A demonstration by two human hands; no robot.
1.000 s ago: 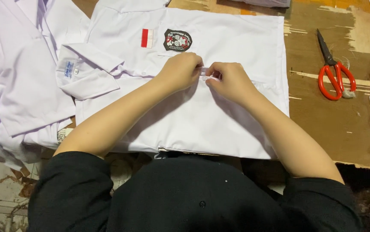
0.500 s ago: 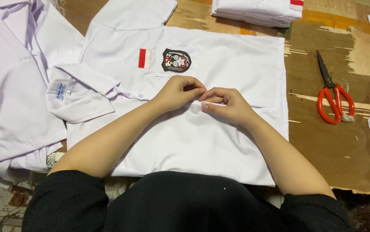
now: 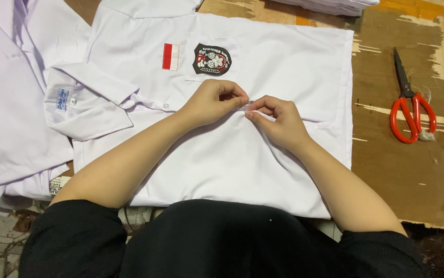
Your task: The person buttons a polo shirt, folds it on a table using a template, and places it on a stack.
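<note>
Pinched between the fingertips of the left hand [image 3: 215, 102] and the right hand [image 3: 278, 119] is a small fold of the white shirt [image 3: 242, 170] along its front button line, the two grips almost touching. The shirt is laid flat on the wooden table [image 3: 412, 170], collar to the left, so its long axis runs sideways and the seam passes directly under both hands. Neither hand is clearly nearer; the red-handled scissors [image 3: 411, 108] lie well apart to the right.

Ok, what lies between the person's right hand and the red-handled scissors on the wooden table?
In the head view, only white shirt fabric then bare worn wooden table separates the right hand from the red-handled scissors; nothing else lies there.
</note>
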